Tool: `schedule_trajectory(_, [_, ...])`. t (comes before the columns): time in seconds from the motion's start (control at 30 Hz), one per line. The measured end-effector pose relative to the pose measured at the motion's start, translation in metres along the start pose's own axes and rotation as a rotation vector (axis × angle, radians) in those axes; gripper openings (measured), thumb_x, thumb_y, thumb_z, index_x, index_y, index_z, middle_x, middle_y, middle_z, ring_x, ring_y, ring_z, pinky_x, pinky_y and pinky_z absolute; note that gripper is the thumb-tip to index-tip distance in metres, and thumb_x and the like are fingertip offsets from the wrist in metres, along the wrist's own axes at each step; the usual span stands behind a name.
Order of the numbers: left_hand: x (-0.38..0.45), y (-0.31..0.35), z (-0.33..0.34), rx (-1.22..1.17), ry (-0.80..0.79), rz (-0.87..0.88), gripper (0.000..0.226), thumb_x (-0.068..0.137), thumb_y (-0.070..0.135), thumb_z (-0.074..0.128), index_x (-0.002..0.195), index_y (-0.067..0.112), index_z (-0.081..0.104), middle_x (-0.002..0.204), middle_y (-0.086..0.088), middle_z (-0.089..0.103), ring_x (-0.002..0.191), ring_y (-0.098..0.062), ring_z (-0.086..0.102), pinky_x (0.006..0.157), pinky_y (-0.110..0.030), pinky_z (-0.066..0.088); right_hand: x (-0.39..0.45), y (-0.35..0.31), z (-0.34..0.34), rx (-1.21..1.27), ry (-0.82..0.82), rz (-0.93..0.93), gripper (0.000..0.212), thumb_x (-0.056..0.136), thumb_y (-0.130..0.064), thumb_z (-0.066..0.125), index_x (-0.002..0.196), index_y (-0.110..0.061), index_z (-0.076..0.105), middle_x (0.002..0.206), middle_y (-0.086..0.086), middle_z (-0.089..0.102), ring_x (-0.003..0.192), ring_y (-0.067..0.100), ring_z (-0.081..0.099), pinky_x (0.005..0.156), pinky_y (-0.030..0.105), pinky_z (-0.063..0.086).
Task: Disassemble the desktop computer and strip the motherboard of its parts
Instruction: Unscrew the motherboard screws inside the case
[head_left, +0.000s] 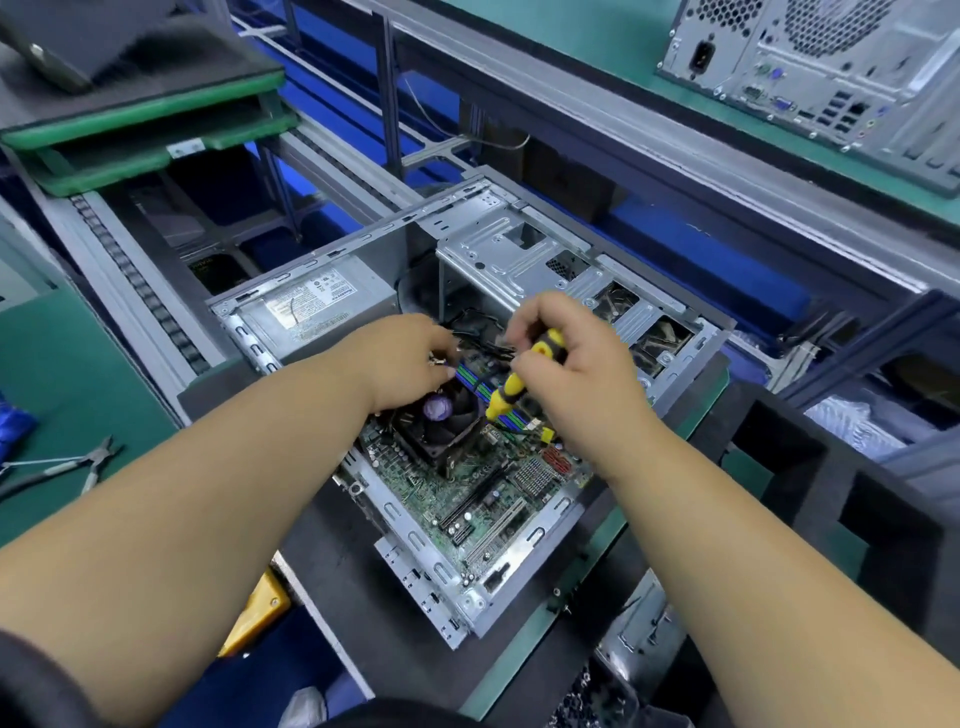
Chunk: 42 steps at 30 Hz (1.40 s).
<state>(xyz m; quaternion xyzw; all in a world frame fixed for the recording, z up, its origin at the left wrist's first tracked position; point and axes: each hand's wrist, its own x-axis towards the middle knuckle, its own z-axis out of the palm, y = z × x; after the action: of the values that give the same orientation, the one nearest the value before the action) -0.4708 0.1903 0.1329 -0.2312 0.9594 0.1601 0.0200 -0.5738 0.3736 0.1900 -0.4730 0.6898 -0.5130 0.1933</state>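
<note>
Head view shows the open computer case (470, 415) lying on its side in the middle of the frame, on a dark mat on the green surface (78, 374). Inside sit the green motherboard (483, 483) and its black fan (441, 415). Right hand (566, 364) has its grip clamped on a yellow screwdriver (511, 387), tip pointing down. Left hand (410, 358) pinches something small by the cables; I cannot tell what. Pliers (78, 462) lie at the left edge.

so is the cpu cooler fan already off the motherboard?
No, the cooler fan still sits on the motherboard inside the open case, just below the left hand.
</note>
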Motion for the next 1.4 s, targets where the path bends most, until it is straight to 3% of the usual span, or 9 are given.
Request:
schedule_trajectory(0.2, [-0.008, 0.007, -0.01, -0.421, 0.009, 0.171, 0.024, 0.098, 0.041, 0.046, 0.089, 0.039, 0.069, 0.099, 0.014, 0.062, 0.098, -0.008, 0.058, 0.091, -0.032, 0.043, -0.004, -0.012, -0.01, -0.076, 0.297, 0.087, 0.017, 0.081, -0.014, 0.054, 0.086, -0.03, 0.055, 0.073, -0.02, 0.051, 0.056, 0.006, 0.042, 0.053, 0.019, 0.04])
schedule_trajectory(0.33, [-0.016, 0.006, -0.017, -0.676, -0.228, 0.113, 0.028, 0.089, 0.065, 0.045, 0.099, 0.049, 0.067, 0.088, 0.011, 0.069, 0.095, -0.006, 0.063, 0.092, -0.029, 0.044, -0.006, -0.023, -0.008, -0.123, 0.397, 0.115, 0.017, 0.087, -0.015, 0.056, 0.085, -0.031, 0.055, 0.073, -0.02, 0.051, 0.055, 0.004, 0.04, 0.049, 0.014, 0.036])
schedule_trajectory(0.47, [-0.014, 0.007, -0.019, -0.5, -0.209, 0.218, 0.02, 0.085, 0.054, 0.062, 0.095, 0.038, 0.067, 0.087, 0.01, 0.069, 0.076, -0.002, 0.064, 0.073, -0.022, 0.05, -0.008, -0.034, -0.003, -0.189, 0.462, 0.141, 0.017, 0.088, -0.013, 0.056, 0.086, -0.029, 0.056, 0.073, -0.016, 0.051, 0.056, 0.0, 0.043, 0.05, 0.008, 0.035])
schedule_trajectory(0.6, [-0.016, 0.008, -0.019, -0.523, -0.089, 0.231, 0.009, 0.089, 0.035, 0.066, 0.084, 0.03, 0.071, 0.078, 0.01, 0.072, 0.062, 0.005, 0.061, 0.05, -0.006, 0.039, -0.012, -0.041, -0.004, -0.171, 0.5, 0.157, 0.013, 0.089, -0.011, 0.057, 0.088, -0.024, 0.057, 0.068, -0.024, 0.052, 0.055, -0.001, 0.044, 0.049, 0.008, 0.036])
schedule_trajectory(0.83, [-0.037, 0.041, -0.029, -0.635, -0.014, 0.328, 0.026, 0.094, 0.039, 0.057, 0.074, 0.026, 0.068, 0.066, 0.014, 0.065, 0.055, -0.001, 0.057, 0.05, -0.011, 0.042, -0.034, -0.059, -0.027, -0.17, 0.755, 0.051, 0.014, 0.091, -0.015, 0.057, 0.085, -0.028, 0.055, 0.076, -0.016, 0.052, 0.059, -0.001, 0.045, 0.053, 0.008, 0.036])
schedule_trajectory(1.03, [-0.06, 0.141, -0.026, -0.227, -0.168, 0.706, 0.04, 0.094, 0.05, 0.049, 0.066, 0.021, 0.05, 0.064, 0.002, 0.052, 0.062, -0.014, 0.05, 0.06, -0.032, 0.043, -0.059, -0.064, -0.06, -0.156, 0.853, 0.05, 0.009, 0.092, -0.012, 0.056, 0.089, -0.02, 0.055, 0.078, -0.012, 0.05, 0.059, -0.003, 0.044, 0.053, 0.009, 0.036])
schedule_trajectory(1.2, [-0.071, 0.189, 0.0, -0.06, -0.345, 0.828, 0.028, 0.082, 0.049, 0.067, 0.096, 0.025, 0.066, 0.09, 0.007, 0.064, 0.078, -0.013, 0.057, 0.07, -0.028, 0.049, -0.078, -0.059, -0.075, -0.14, 0.866, 0.076, 0.008, 0.091, -0.012, 0.057, 0.089, -0.019, 0.055, 0.076, -0.011, 0.05, 0.056, -0.003, 0.044, 0.051, 0.008, 0.035])
schedule_trajectory(1.3, [-0.07, 0.19, 0.005, -0.116, -0.314, 0.814, 0.027, 0.079, 0.046, 0.071, 0.101, 0.03, 0.066, 0.091, 0.012, 0.062, 0.075, -0.005, 0.053, 0.067, -0.021, 0.045, -0.083, -0.054, -0.079, -0.14, 0.837, 0.089, 0.01, 0.091, -0.013, 0.058, 0.089, -0.022, 0.055, 0.08, -0.009, 0.053, 0.059, -0.003, 0.047, 0.053, 0.008, 0.036])
schedule_trajectory(1.4, [-0.067, 0.179, -0.001, -0.16, -0.232, 0.787, 0.02, 0.083, 0.043, 0.067, 0.097, 0.029, 0.066, 0.089, 0.014, 0.059, 0.077, -0.004, 0.052, 0.074, -0.027, 0.048, -0.081, -0.051, -0.079, -0.13, 0.777, 0.112, 0.009, 0.092, -0.018, 0.058, 0.088, -0.027, 0.056, 0.083, -0.011, 0.056, 0.062, -0.002, 0.048, 0.054, 0.007, 0.036])
